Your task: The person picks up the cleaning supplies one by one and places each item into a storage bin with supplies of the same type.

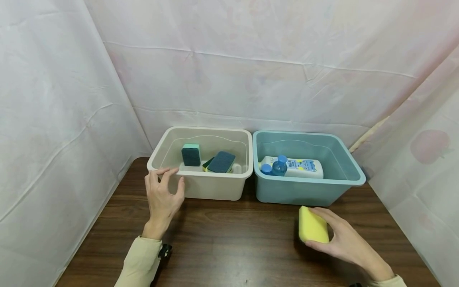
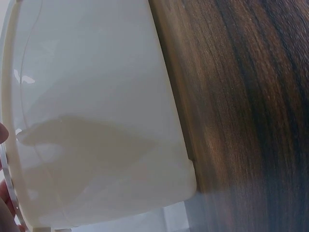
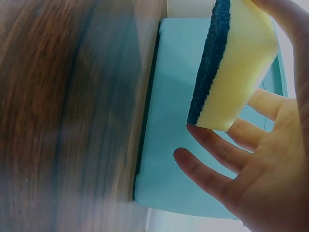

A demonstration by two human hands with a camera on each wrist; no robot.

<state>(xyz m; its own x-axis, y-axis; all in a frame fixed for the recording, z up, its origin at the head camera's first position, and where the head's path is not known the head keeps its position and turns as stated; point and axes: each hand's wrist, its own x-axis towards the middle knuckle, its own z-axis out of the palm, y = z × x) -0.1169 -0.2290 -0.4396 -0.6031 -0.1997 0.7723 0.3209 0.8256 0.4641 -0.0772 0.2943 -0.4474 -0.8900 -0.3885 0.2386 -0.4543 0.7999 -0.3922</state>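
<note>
My right hand [image 1: 346, 241] pinches a sponge [image 1: 312, 226] between thumb and fingers, above the table in front of the blue bin [image 1: 292, 193]. The right wrist view shows the sponge's yellow foam [image 3: 244, 63] and dark scouring layer [image 3: 210, 63]. My left hand [image 1: 162, 199] is at the front rim of the beige bin [image 1: 211, 188], fingers bent loosely over the edge, thumb apart from them. Inside that bin, a green-and-dark sponge [image 1: 191, 155] stands upright, and another dark-topped sponge [image 1: 222, 162] lies on a partly hidden one. Only fingertips [image 2: 4, 134] show in the left wrist view.
In the blue bin lie a white bottle with a printed label [image 1: 303, 168] and blue-capped bottles [image 1: 279, 167]. Both bins stand side by side at the back of the dark wooden table [image 1: 229, 239]. Pale curtains [image 1: 251, 79] close off the back and sides.
</note>
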